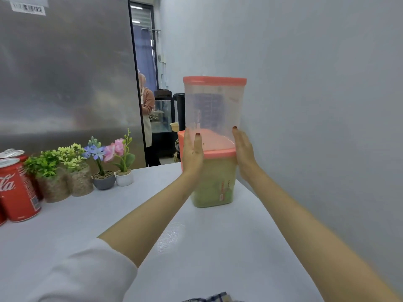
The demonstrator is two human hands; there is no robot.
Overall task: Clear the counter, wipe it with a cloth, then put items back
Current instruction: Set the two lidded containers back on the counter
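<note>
Two pink-lidded tubs stand stacked on the white desk [196, 247] beside the wall: a clear upper container [213, 105] on a lower container [216, 184] holding what may be greenish powder. The left hand [193, 153] and right hand [244, 149] press flat on either side, grip wide, fingers straight.

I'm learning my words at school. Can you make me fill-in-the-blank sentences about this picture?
1. The lower container holds something ___ in colour.
2. The upper container, between the left hand and right hand, has a pink ___ on top.
3. ___ little potted plants stand on the counter.
Missing words: green, lid, four.
</note>
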